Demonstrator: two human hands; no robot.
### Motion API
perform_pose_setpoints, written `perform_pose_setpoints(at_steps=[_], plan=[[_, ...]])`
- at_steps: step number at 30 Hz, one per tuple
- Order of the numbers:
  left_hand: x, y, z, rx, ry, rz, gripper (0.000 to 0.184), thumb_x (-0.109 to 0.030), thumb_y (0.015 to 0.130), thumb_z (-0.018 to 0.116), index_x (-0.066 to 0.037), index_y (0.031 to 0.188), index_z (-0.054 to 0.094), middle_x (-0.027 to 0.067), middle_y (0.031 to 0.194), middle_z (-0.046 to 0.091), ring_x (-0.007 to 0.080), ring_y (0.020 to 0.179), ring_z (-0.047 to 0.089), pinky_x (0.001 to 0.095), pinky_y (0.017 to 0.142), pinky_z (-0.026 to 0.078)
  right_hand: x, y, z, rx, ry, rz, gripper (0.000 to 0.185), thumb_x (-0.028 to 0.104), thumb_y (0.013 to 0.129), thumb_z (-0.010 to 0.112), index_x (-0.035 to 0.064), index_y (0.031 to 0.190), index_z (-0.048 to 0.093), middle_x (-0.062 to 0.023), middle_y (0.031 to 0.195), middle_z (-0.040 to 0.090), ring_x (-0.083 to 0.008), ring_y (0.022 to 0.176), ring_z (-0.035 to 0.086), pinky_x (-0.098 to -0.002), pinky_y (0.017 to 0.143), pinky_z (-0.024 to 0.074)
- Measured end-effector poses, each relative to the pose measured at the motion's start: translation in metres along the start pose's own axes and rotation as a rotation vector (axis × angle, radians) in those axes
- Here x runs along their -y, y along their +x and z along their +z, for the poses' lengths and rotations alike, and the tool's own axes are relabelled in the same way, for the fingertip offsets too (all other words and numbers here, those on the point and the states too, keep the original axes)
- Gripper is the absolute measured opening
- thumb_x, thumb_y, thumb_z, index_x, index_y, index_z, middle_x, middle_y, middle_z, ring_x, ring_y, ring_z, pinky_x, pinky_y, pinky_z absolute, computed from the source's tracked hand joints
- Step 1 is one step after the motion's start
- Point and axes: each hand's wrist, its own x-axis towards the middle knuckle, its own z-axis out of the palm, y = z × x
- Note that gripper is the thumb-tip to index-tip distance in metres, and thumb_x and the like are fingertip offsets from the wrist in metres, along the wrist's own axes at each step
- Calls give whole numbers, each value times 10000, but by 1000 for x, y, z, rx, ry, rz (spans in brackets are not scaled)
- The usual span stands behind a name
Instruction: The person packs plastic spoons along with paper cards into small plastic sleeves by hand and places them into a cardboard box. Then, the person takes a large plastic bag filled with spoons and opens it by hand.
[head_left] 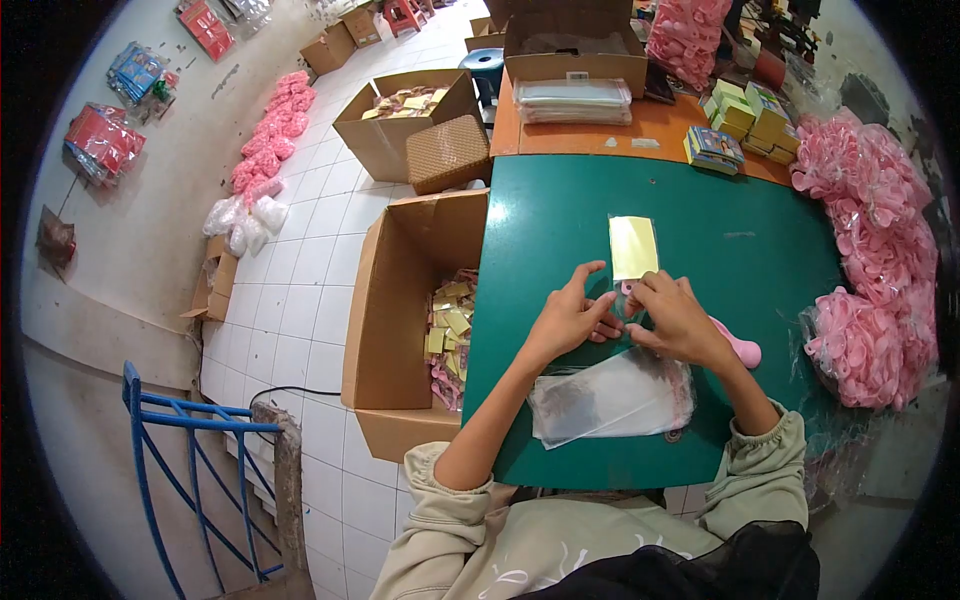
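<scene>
A clear plastic bag [619, 300] lies on the green table with a yellow card [633, 248] in its upper part. Something small and pink shows below the card, partly hidden by fingers. My right hand [678, 318] has its fingers pinched on the lower part of this bag. Just left of it is my left hand [578, 318], index finger stretched out and the other fingers loosely bent, with nothing visible in it. A pink plastic item [740, 345] lies partly under my right forearm. Nearer my body, a stack of clear empty bags [615, 398] rests on the table.
Left of the table [560, 190] stands an open carton [375, 330] holding many packed pieces. Bundles of pink items [865, 345] line the right edge. Small boxes [712, 148] and stacked plastic bags [573, 101] sit on the orange surface beyond. A blue railing [190, 420] is at lower left.
</scene>
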Motion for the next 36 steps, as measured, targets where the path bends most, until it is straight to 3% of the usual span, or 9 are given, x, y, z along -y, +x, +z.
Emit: perform_pose_setpoints(at_steps=[9,20,24,27,30,36], plan=[[1,-1,-11,91,-82,-142,448,-260,969,457,-74,1354,324,167,882,672,200,802,676,276,670,546,9,-2,5,-6,-141,-72,211,152,684,668,76,849,562,-92,926,518,-253,974,490,-408,826,343],[4,2,-21,111,-230,-150,477,-318,963,456,-60,1352,354,160,900,668,189,786,666,278,689,544,8,1,12,-109,-120,-153,179,130,683,685,73,800,562,-80,904,514,-244,948,495,-422,851,350],[-2,2,-10,-21,-43,-98,460,-270,950,501,-82,1347,364,119,823,655,143,725,642,270,630,542,14,3,13,-134,-146,-201,153,105,688,663,64,791,557,-75,896,511,-241,920,504,-424,842,358],[-1,4,-4,-65,-5,-5,534,-185,888,591,-42,1335,337,120,757,656,155,674,651,284,579,539,19,3,15,-158,-152,-272,158,103,678,656,59,784,547,-71,889,513,-235,908,511,-424,841,362],[-4,0,-2,-151,160,89,574,-135,863,617,-77,1355,326,65,713,627,96,628,591,241,566,497,19,4,21,-208,-199,-305,169,110,671,658,68,777,534,-64,877,515,-228,909,514,-425,848,362],[0,1,-7,-222,113,161,628,-131,848,628,-66,1367,281,87,702,631,110,609,602,244,545,500,27,2,15,-99,-67,-332,172,121,675,659,83,774,524,-51,852,507,-222,891,513,-424,859,355]])
